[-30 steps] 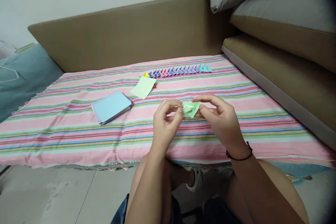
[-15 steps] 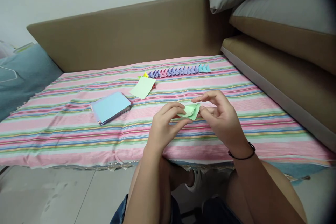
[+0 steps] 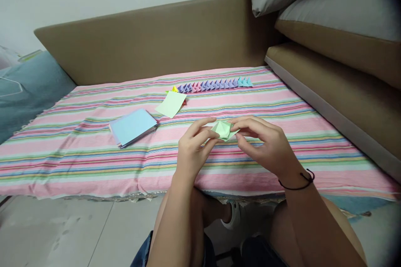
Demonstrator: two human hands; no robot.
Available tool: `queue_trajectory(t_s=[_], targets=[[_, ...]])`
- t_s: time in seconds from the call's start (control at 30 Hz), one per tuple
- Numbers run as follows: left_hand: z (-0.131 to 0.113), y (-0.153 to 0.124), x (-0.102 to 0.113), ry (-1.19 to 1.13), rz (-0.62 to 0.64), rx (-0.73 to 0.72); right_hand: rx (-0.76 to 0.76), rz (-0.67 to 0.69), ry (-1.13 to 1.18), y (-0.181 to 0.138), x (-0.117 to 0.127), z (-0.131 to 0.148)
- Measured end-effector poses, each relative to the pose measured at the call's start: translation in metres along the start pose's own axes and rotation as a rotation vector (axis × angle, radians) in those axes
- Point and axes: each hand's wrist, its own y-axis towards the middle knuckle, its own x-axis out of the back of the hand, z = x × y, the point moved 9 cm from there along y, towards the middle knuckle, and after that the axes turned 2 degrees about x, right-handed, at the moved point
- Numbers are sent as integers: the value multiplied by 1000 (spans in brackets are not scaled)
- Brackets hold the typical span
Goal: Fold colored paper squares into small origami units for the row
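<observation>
A small folded piece of light green paper point(image 3: 223, 129) is held between both hands, low over the striped cloth. My left hand point(image 3: 196, 146) pinches its left side between fingers and thumb. My right hand point(image 3: 266, 142), with a black cord on the wrist, has its fingers closed on the right edge. Creased facets show on the paper's upper face; its underside is hidden. Farther left lies a flat pale green sheet point(image 3: 171, 104). A stack of paper with a light blue top sheet point(image 3: 134, 126) rests left of that.
A row of folded paper pieces point(image 3: 216, 85) in purple, pink and turquoise runs along the back. Yellow and red folded bits point(image 3: 174, 89) peek out around the pale green sheet. Brown cushions point(image 3: 338, 91) are piled at the right; a brown backrest point(image 3: 156, 46) stands behind.
The green paper has been turned and flattened, so its faceted face now shows upward. My right fingers have come down onto its right edge; the left hand keeps its hold.
</observation>
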Motion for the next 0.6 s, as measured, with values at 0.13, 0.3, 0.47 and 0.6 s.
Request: queue_trajectory(t_s=[0.13, 0.3, 0.47, 0.6], targets=[[2, 1, -4, -21, 42, 4, 154, 85, -163, -1, 0, 8], [3, -1, -14, -16, 106, 17, 192, 119, -205, -3, -2, 7], [-1, -3, -15, 25, 97, -37, 195, 123, -216, -4, -3, 5], [1, -2, -16, -3, 113, -11, 206, 126, -227, -4, -3, 5]])
